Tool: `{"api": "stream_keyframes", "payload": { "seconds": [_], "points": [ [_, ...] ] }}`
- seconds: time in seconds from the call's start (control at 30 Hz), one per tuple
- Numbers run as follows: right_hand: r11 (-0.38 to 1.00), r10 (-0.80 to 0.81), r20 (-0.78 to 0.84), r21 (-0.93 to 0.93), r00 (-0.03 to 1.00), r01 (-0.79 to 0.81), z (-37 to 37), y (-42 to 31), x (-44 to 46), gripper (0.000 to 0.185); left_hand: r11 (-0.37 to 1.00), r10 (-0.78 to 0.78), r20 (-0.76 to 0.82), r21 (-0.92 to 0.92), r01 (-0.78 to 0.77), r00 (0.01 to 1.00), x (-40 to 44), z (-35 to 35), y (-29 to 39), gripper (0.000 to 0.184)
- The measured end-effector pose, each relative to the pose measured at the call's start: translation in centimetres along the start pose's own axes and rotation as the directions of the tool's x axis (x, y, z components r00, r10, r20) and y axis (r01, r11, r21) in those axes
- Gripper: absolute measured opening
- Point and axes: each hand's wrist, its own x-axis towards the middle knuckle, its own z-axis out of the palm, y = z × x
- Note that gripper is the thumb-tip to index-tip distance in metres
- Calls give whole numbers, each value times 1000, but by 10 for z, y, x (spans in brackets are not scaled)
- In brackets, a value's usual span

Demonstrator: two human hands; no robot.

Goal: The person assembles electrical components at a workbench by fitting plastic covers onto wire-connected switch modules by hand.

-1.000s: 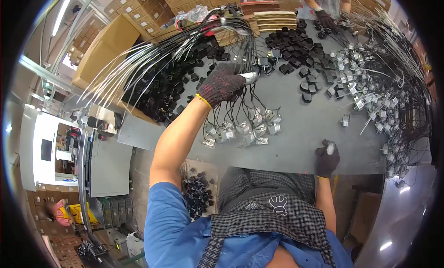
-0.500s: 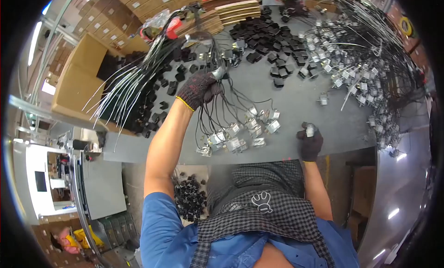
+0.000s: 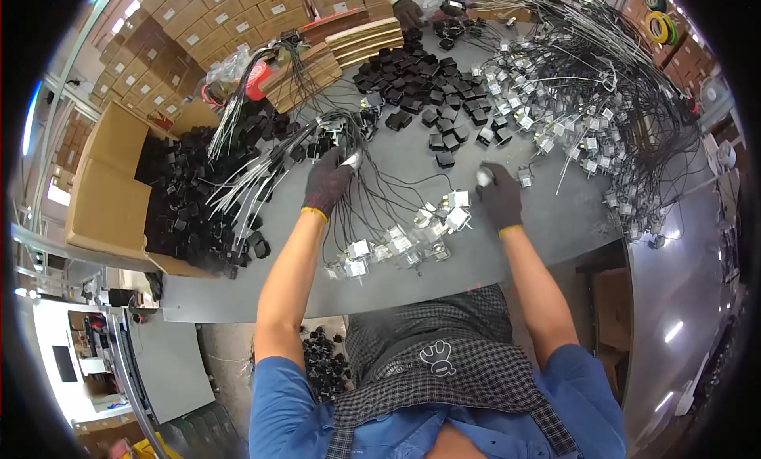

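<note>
In a dark glove, my left hand (image 3: 327, 181) is closed around a bundle of thin black wires (image 3: 372, 188) on the grey table (image 3: 380, 292). Pale wire ends fan out to its left. From the bundle, wires run down and right to a row of small silver metal parts (image 3: 400, 241). My right hand (image 3: 499, 196), also gloved, has its fingers bent near the right end of that row, with a whitish cover at a fingertip; whether it holds anything is unclear. A single silver part (image 3: 525, 176) lies just right of it.
Black caps (image 3: 412, 78) are heaped at the back centre. A large cardboard box (image 3: 107, 189) with more black pieces stands left. Wired silver parts (image 3: 587, 134) are piled right. Wooden boards (image 3: 365, 43) lie behind, and a co-worker's gloved hands (image 3: 408, 13) are at the far edge.
My left hand has lowered the wire bundle to the table and moved nearer me. The right hand has gone forward and left, towards the silver parts. The view has shifted too.
</note>
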Motion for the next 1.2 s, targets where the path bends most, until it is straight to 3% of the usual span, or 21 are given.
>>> {"api": "stream_keyframes", "payload": {
  "seconds": [0.03,0.07,0.13,0.2,0.27,0.3,0.33,0.4,0.47,0.57,0.63,0.7,0.77,0.8,0.87,0.93,1.07,1.1,1.13,1.17,1.2],
  "points": [
    [988,-103,-2,-118,995,102,13,-4,13,37,990,-71,-16,123,73,997,-19,-18,27,58],
    [951,-206,11,-232,978,203,24,-7,24,39,989,-82,-20,124,84,996,-36,-21,20,58],
    [945,-184,78,-261,980,198,38,-19,39,40,980,-111,-255,-188,63,961,-71,-34,4,52],
    [938,-157,148,-288,976,195,51,-21,51,42,975,-135,-366,-215,57,921,-110,-43,-29,52],
    [825,-309,230,-418,923,381,57,-6,60,43,978,-180,-429,-174,115,885,-150,-46,-47,48],
    [733,-507,207,-408,837,545,63,3,62,40,966,-242,-445,-196,170,862,-172,-46,-50,49],
    [689,-476,282,-469,833,553,66,6,67,40,949,-307,-465,-217,229,830,-193,-47,-53,50],
    [670,-447,344,-483,826,564,67,-3,66,41,969,-234,-488,-189,160,841,-231,-44,-51,55],
    [680,-388,361,-509,848,528,64,-6,67,46,925,95,-426,371,78,900,-252,-41,-53,58],
    [692,-278,371,-562,886,453,58,-14,65,50,902,38,-367,413,127,929,-266,-23,-37,56],
    [773,-76,325,-577,943,262,51,-20,59,47,905,75,-358,416,88,931,-264,-12,-31,53],
    [815,-112,306,-516,945,263,44,-13,51,49,905,52,-363,411,110,930,-258,-8,-29,52],
    [850,-147,275,-456,950,263,33,5,53,51,972,-22,-377,208,108,926,-254,-6,-28,51],
    [811,-188,316,-484,930,328,28,17,57,50,973,-19,-379,205,104,925,-255,-5,-26,51],
    [766,-230,359,-507,905,396,24,8,50,50,962,-268,-284,-34,270,920,-257,-4,-21,47],
    [694,-197,402,-587,894,417,16,-3,37,44,947,-316,-307,-159,279,898,-257,-6,-18,47],
    [794,-207,288,-509,935,332,4,14,29,38,851,-433,-378,-471,232,818,-249,-18,-2,46],
    [815,-275,219,-463,936,348,-2,24,30,40,659,-526,-227,-718,224,820,-249,-19,-26,47],
    [833,-336,146,-414,930,366,-6,31,28,43,662,-521,-234,-718,216,821,-249,-22,-30,47],
    [905,-362,-9,-245,932,348,-5,23,19,43,457,-513,-179,-885,90,839,-248,-24,-32,47],
    [904,-365,-13,-242,931,351,-7,15,11,43,208,-488,-127,-978,-26,864,-246,-27,-34,47]
  ]
}}
